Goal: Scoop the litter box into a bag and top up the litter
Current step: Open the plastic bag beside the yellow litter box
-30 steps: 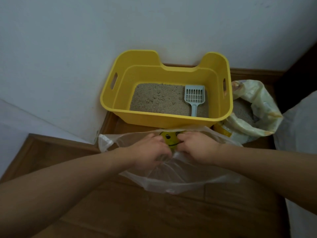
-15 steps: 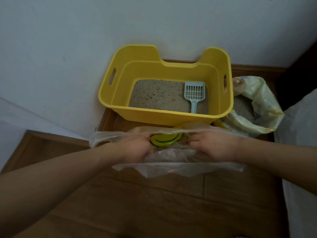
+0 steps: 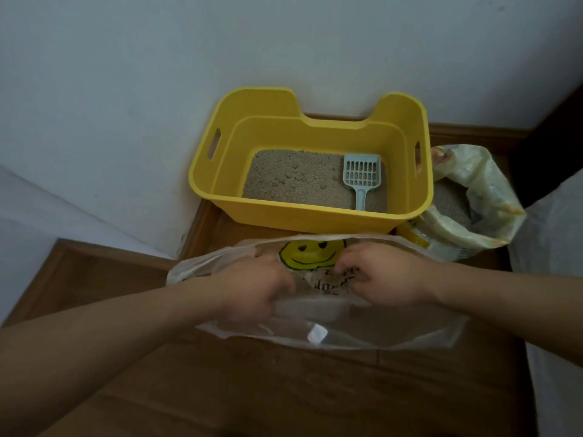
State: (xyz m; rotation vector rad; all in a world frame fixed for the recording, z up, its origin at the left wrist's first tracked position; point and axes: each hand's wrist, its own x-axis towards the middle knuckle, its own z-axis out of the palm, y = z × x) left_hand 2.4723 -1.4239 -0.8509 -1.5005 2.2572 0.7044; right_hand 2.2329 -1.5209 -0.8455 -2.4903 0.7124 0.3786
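Hands closer together again: my left hand point(image 3: 252, 288) and right hand point(image 3: 389, 275) pinch the translucent smiley-print plastic bag point(image 3: 362, 337), opening it; next, reach the far pale-blue slotted plastic scoop point(image 3: 362, 178).

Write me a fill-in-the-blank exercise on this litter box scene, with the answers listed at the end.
The scoop lies on the litter inside the ____ litter box.
The left hand and the right hand both grip a clear plastic bag printed with a yellow ____ face.
The open litter sack stands on the box's ____ side.
Missing words: yellow; smiley; right.
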